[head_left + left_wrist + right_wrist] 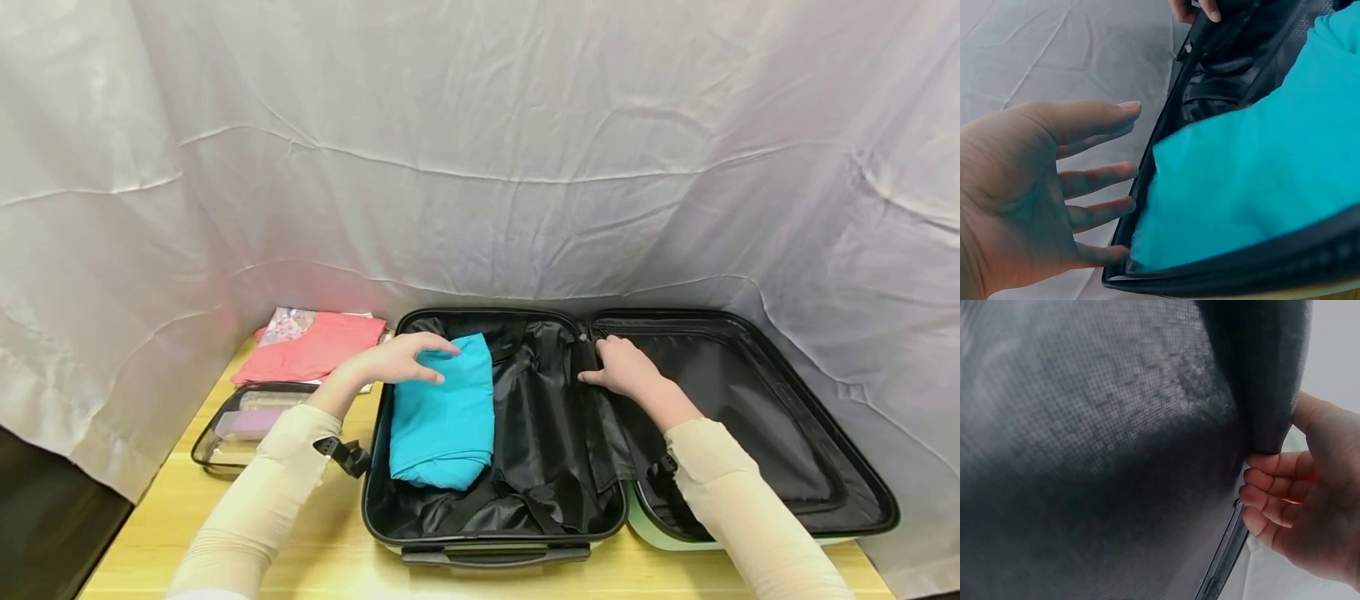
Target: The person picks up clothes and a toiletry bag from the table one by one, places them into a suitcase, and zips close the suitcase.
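Sleeves first: two cream ones run up from 6 o'clock. Our left hand (390,362) lies flat, fingers relaxed and gripping nothing, on the far end of the folded turquoise cloth (444,415), which sits in the left half of the open black-lined hard-shell suitcase (495,533), probably to keep it pressed down. Our right hand (621,367) is at the hinge, fingers curled round the edge of the black mesh divider flap (1116,450), likely to hold it back. Out at 10 o'clock there's a folded pink cloth (315,348) and a clear zip pouch (238,425); its contents are hard to make out.
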{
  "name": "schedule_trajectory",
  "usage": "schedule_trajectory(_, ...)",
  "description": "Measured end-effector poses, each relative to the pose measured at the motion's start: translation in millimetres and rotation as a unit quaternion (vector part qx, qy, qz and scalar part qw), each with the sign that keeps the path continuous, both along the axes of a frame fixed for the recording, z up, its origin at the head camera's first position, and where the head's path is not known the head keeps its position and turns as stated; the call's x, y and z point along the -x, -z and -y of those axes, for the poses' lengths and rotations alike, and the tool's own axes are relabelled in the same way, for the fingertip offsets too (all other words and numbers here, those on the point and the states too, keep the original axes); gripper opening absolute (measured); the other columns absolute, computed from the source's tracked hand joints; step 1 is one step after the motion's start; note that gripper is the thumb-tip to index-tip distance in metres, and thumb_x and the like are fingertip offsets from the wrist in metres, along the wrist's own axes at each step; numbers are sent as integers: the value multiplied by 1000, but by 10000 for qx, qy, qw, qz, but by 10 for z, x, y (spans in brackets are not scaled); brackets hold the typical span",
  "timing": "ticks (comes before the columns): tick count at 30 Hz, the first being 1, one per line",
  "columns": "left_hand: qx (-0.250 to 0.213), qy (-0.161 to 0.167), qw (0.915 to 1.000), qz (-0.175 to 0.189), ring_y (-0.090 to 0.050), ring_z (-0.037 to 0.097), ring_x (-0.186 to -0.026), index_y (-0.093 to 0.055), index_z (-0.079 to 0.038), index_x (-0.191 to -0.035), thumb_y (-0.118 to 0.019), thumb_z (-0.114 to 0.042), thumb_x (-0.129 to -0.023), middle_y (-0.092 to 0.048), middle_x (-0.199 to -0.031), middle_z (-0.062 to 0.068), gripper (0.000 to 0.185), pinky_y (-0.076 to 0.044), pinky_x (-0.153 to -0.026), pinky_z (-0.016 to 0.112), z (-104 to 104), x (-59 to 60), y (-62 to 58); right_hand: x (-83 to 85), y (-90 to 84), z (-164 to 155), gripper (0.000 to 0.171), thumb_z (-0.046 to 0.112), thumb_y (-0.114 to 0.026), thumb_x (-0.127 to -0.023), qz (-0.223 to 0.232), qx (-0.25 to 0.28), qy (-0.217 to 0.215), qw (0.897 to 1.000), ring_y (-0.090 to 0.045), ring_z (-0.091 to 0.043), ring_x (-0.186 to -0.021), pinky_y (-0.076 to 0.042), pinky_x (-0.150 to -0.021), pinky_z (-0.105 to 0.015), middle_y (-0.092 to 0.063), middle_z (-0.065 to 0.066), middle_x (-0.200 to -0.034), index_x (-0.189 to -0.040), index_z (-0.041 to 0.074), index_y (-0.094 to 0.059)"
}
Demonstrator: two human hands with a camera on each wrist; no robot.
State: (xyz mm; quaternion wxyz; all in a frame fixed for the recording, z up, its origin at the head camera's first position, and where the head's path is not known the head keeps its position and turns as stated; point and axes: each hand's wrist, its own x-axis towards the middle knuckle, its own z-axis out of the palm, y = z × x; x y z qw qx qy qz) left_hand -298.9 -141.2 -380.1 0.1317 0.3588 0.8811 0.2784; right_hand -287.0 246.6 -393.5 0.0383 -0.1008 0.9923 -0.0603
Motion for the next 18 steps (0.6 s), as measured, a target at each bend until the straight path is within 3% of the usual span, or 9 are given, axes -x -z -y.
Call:
schedule_trajectory(10, 1019, 426, 9937, 175, -33, 34, -145, -46, -16, -146, -69, -33, -90, -38, -155, 16, 63, -32, -115, 54, -9, -156, 62, -9, 17, 0, 55, 42, -70, -87, 20, 26, 10, 10000, -58, -39, -95, -50, -72, -49, -57, -25, -108, -111, -6, -59)
schedule_trajectory(18, 740, 433, 9963, 33, -33, 39, -143, -45, -14, -147, -68, -35, -90, -37, -154, 20, 65, -31, -114, 58, 132, -312, -45, 4, 15, -13, 55, 41, -70, -86, 0, 19, -9, 10000, -59, -39, -94, -50, -73, -49, -57, -26, -108, -111, -6, -59)
